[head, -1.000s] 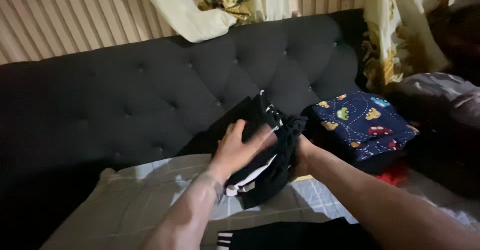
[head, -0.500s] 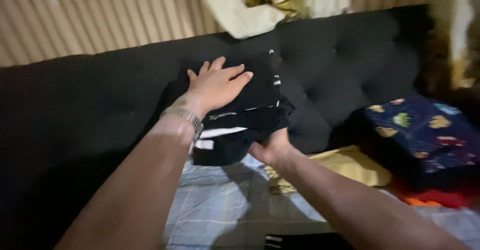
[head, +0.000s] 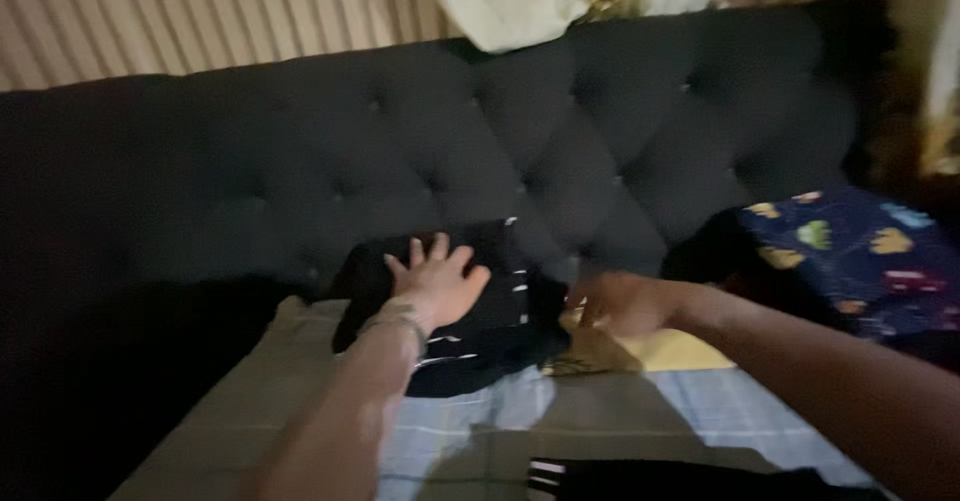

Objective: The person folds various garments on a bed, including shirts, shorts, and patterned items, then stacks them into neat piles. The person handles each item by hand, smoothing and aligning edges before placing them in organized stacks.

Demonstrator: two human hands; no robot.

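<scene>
**No packaging or signage in view**

We see no packages, labels, signs or screens here. The frame holds only soft furnishings and folded clothing against the dark tufted fabric headboard (head: 480,161), and nothing on or near that headboard carries a tag, a sticker, a printed wrapper or a display that we can make out in the dim, slightly blurred picture.

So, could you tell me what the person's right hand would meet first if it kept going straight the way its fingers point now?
Probably the folded black garment with white stripes: the right hand points left, towards its edge. Motion blur hides whether they already touch. The left hand lies flat on that garment.
</scene>
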